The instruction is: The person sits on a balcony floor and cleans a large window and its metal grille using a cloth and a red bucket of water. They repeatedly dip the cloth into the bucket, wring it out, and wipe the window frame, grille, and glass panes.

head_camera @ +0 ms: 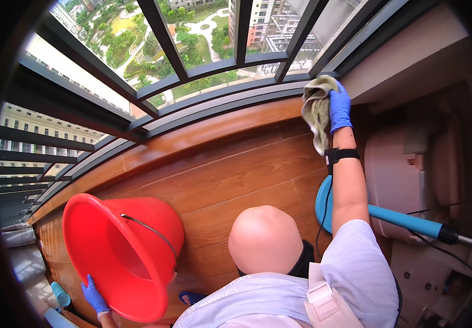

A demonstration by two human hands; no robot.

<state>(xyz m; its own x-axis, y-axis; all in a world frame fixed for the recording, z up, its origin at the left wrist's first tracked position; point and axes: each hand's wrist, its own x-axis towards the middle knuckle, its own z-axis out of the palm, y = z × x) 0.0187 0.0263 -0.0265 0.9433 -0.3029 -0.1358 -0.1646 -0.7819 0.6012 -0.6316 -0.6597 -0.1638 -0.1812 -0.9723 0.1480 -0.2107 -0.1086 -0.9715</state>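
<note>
My right hand, in a blue glove, grips a damp-looking olive-green cloth at the right end of the window sill. Part of the cloth hangs down towards the wrist. At lower left my left hand, gloved the same way, holds the rim of a red plastic bucket. The bucket's mouth faces left and its inside shows no contents. Its metal handle lies against the outer side. Some fingers of the left hand are hidden.
Dark metal window bars rise behind the wood-toned ledge. On the right stand a blue round base with a pole and a pale plastic appliance, with black cords nearby. A teal cup-like container is at lower left on the wood-look floor.
</note>
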